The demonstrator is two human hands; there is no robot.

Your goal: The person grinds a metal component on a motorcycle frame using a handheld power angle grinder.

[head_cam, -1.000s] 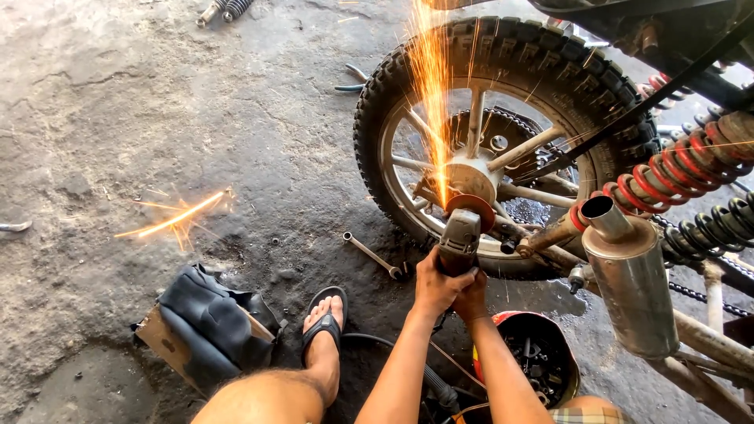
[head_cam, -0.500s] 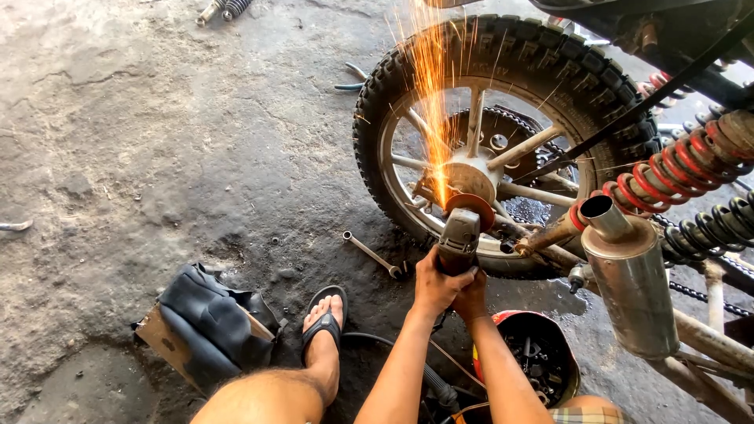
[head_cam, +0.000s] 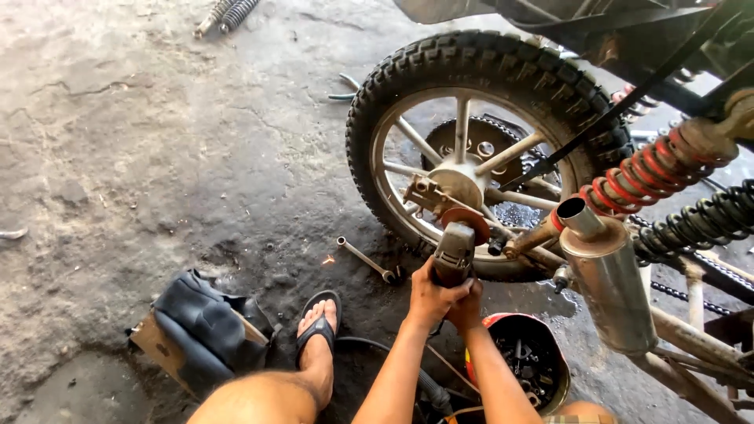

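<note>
Grey angle grinder [head_cam: 454, 253], clamped in both our left hand [head_cam: 428, 294] and right hand [head_cam: 469, 302], sits low on the floor at the rear wheel [head_cam: 479, 149] hub, disc against the axle. We judge cutting underway; next needs steady pressure.

The wheel [head_cam: 479, 149] stands ahead of me, the exhaust pipe [head_cam: 605, 275] to its right. A socket wrench [head_cam: 365, 259] lies on the floor [head_cam: 157, 141] before it, left of my grinder [head_cam: 454, 251]. My sandalled foot [head_cam: 318, 330] rests left of my arms.
</note>
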